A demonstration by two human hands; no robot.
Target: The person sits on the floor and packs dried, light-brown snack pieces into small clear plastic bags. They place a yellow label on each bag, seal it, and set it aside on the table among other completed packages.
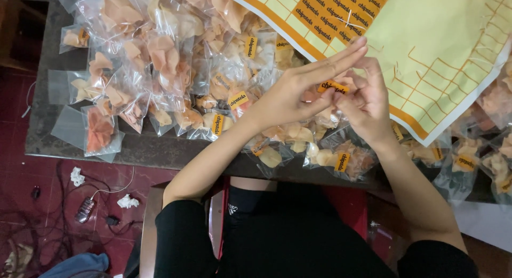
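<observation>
The left hand [298, 88] is stretching its fingers out flat and close together, while the right hand [365, 102] is curling beside it; between their fingertips both are pinching a small orange sticker [333, 87]. They are hovering over clear bags of chips [160, 70] crowding the dark table [138, 147], just beside a yellow sticker sheet [437, 48].

The sticker [333, 87] I pinch is orange with dark lettering. My sticker sheet [442, 54] is pale yellow, lined orange. Chips [162, 56] in clear bags look peach and cream.
</observation>
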